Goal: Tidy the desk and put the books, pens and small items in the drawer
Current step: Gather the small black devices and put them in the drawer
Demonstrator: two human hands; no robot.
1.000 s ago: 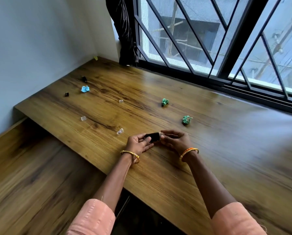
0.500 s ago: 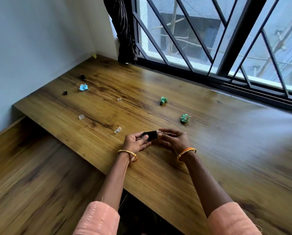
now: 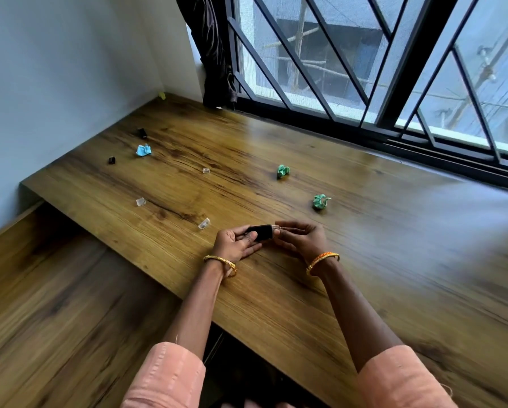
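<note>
Still no real change: my hands, left (image 3: 236, 244) and right (image 3: 301, 240), stay grasping the small black rectangular block (image 3: 261, 232) just above the brown wooden desk (image 3: 364, 260); nothing stowed yet.

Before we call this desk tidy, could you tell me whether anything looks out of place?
Yes. Crumpled paper scraps, two green and one blue, lie scattered on the desk, with small clear caps and black bits: loose litter, not put away.

Desk (image 3: 364, 260) – glossy wood-grain; green wads (image 3: 320, 201) prob. crumpled paper.
</note>
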